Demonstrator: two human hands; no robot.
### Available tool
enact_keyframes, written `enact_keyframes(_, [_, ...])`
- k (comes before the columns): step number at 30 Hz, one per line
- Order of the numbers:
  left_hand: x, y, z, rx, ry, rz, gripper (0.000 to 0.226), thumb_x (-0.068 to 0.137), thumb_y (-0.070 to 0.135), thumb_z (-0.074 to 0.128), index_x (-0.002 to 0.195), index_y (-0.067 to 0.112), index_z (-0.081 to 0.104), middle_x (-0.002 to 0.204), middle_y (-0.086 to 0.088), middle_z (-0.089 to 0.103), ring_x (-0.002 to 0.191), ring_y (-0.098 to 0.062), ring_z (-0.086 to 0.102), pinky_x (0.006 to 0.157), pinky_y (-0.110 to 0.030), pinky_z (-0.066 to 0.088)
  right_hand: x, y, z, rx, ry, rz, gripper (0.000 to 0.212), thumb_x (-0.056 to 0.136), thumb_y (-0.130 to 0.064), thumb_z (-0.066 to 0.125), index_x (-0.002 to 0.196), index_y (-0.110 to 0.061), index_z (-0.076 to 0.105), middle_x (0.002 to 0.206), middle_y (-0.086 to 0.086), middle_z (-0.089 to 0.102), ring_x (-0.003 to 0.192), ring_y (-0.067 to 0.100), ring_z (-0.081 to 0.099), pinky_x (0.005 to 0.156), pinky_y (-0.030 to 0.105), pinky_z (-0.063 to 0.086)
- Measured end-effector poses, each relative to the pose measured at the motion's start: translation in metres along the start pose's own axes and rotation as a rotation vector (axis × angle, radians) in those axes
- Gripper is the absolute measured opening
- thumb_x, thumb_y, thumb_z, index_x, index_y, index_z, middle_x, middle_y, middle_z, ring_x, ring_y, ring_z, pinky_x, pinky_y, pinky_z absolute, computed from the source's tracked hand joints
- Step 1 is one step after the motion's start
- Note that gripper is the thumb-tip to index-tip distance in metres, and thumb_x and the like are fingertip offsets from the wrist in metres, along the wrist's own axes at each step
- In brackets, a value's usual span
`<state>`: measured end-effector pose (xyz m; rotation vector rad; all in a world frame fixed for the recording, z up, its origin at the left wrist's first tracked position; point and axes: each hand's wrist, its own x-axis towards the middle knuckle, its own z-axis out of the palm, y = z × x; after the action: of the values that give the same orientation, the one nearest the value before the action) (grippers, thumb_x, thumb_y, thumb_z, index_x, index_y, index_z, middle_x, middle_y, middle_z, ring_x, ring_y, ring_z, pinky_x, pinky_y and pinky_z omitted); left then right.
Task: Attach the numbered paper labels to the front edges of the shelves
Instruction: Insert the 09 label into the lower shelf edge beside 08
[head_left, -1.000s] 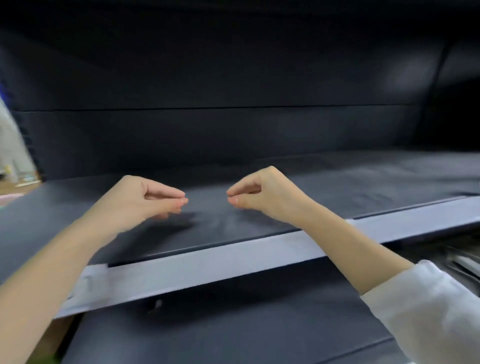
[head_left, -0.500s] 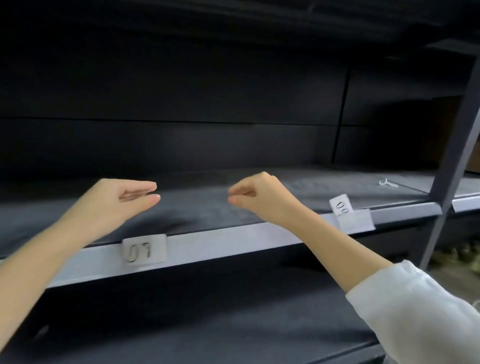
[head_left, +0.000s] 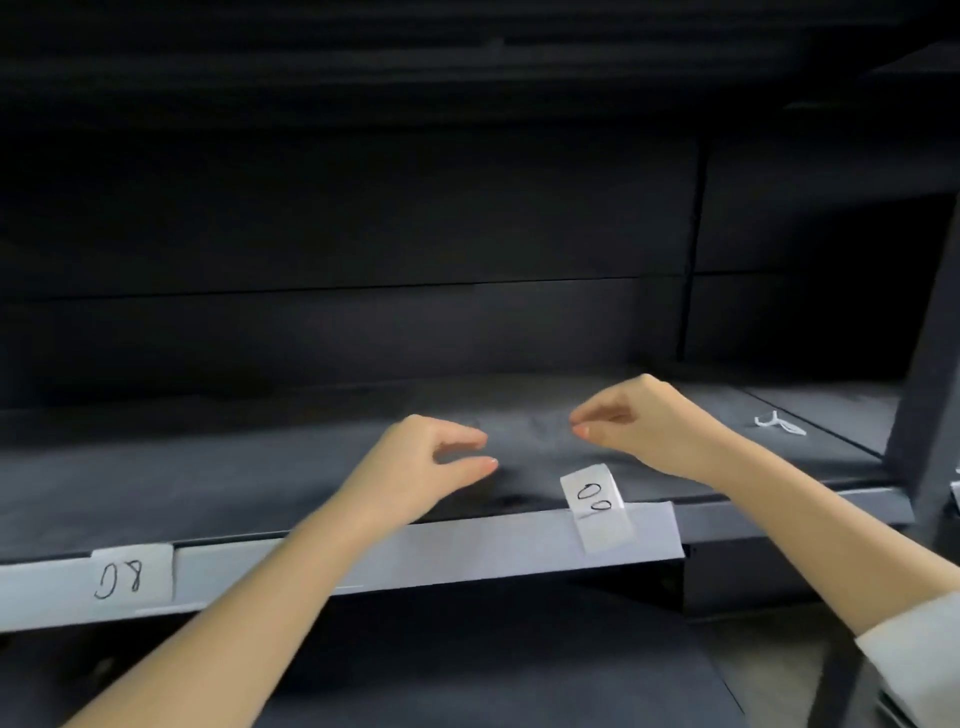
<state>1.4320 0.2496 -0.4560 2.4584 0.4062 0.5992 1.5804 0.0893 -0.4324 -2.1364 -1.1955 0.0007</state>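
A dark shelf (head_left: 208, 467) carries a pale strip (head_left: 415, 553) along its front edge. A white paper label marked "08" (head_left: 132, 574) sits flat on the strip at the left. Another label marked "00" (head_left: 595, 496) stands tilted above the strip's right end, its lower part lying on the strip. My left hand (head_left: 431, 467) hovers over the shelf just left of that label, thumb and fingers slightly apart and holding nothing. My right hand (head_left: 644, 426) hangs above and behind the label, fingertips pinched together with nothing visible between them.
A small white scrap (head_left: 779, 423) lies on the shelf to the right. A dark upright post (head_left: 930, 364) stands at the right edge. Another dark shelf (head_left: 467, 670) sits below, and the underside of a higher one spans the top.
The view has swung right along the shelf, so the "00" label now lies under my hands. Both hands stay raised over the shelf; my left fingers have spread a little.
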Motion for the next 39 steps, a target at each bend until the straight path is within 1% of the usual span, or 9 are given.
enact_keyframes(2, [0.009,0.013,0.012,0.008,-0.036,0.041,0.033,0.083,0.035,0.061,0.113,0.024,0.064,0.123,0.013,0.061,0.117,-0.004,0.052,0.104,-0.025,0.037,-0.007,0.013,0.000,0.010,0.009,0.024,0.018,0.085,-0.018,0.061,0.099,-0.013,0.071,0.090,-0.008,0.065,0.090,0.007,0.060,0.085,0.020,0.043])
enact_keyframes(6, [0.025,0.037,0.025,-0.064,-0.075,0.100,0.023,0.083,0.029,0.061,0.103,0.021,0.069,0.101,0.015,0.065,0.102,0.000,0.057,0.088,-0.015,0.041,-0.021,0.033,-0.004,0.024,0.019,0.080,0.019,0.085,-0.016,0.061,0.101,-0.012,0.071,0.090,-0.006,0.066,0.090,0.008,0.061,0.084,0.021,0.043])
enact_keyframes(12, [0.041,0.054,0.041,-0.063,-0.139,0.114,0.014,0.083,0.022,0.063,0.090,0.017,0.073,0.089,0.008,0.070,0.087,-0.003,0.062,0.079,-0.016,0.046,-0.026,0.042,-0.010,0.033,0.022,0.106,0.016,0.085,-0.014,0.061,0.096,-0.011,0.072,0.088,-0.004,0.067,0.085,0.007,0.060,0.083,0.021,0.046])
enact_keyframes(18, [0.045,0.055,0.050,-0.051,-0.208,0.123,0.012,0.082,0.016,0.063,0.085,0.012,0.074,0.089,0.001,0.074,0.075,-0.001,0.060,0.070,-0.016,0.045,-0.023,0.039,-0.001,-0.019,-0.022,0.071,0.014,0.083,-0.015,0.062,0.090,-0.013,0.074,0.082,-0.004,0.068,0.070,0.000,0.057,0.063,0.007,0.043])
enact_keyframes(21, [0.048,0.054,0.054,-0.039,-0.204,0.124,0.010,0.080,0.013,0.064,0.081,0.012,0.074,0.079,0.002,0.070,0.069,0.001,0.057,0.065,-0.015,0.043,-0.023,0.039,0.003,-0.016,-0.019,0.074,0.014,0.083,-0.014,0.062,0.087,-0.012,0.075,0.083,-0.001,0.070,0.075,0.009,0.061,0.072,0.020,0.049])
enact_keyframes(25, [0.051,0.053,0.053,-0.022,-0.232,0.111,0.011,0.082,0.012,0.063,0.086,0.012,0.073,0.088,-0.002,0.071,0.078,-0.008,0.060,0.076,-0.023,0.047,-0.023,0.039,0.006,0.004,-0.011,0.088,0.014,0.082,-0.013,0.062,0.084,-0.012,0.076,0.095,0.001,0.074,0.090,0.016,0.066,0.084,0.032,0.054])
enact_keyframes(28, [0.052,0.051,0.050,0.008,-0.250,0.105,0.012,0.082,0.011,0.062,0.086,0.012,0.073,0.085,-0.001,0.070,0.080,-0.012,0.061,0.078,-0.026,0.048,-0.024,0.040,0.007,0.011,-0.013,0.087,0.014,0.082,-0.011,0.062,0.086,-0.011,0.076,0.099,0.000,0.074,0.091,0.012,0.066,0.086,0.029,0.054])
enact_keyframes(33, [0.047,0.043,0.038,0.032,-0.224,0.073,0.010,0.079,0.014,0.065,0.075,0.017,0.073,0.079,0.002,0.070,0.080,-0.011,0.064,0.077,-0.029,0.050,-0.022,0.038,0.010,0.025,-0.020,0.083,0.014,0.081,-0.010,0.062,0.085,-0.008,0.076,0.099,-0.005,0.071,0.084,0.005,0.064,0.078,0.020,0.051])
enact_keyframes(39, [0.036,0.031,0.028,0.038,-0.221,0.010,0.019,0.078,0.017,0.067,0.060,0.027,0.068,0.072,0.008,0.069,0.071,-0.008,0.062,0.077,-0.032,0.052,-0.023,0.029,0.016,0.030,-0.058,0.086,0.011,0.079,-0.010,0.066,0.083,-0.007,0.075,0.097,-0.008,0.064,0.089,0.009,0.062,0.088,0.030,0.052])
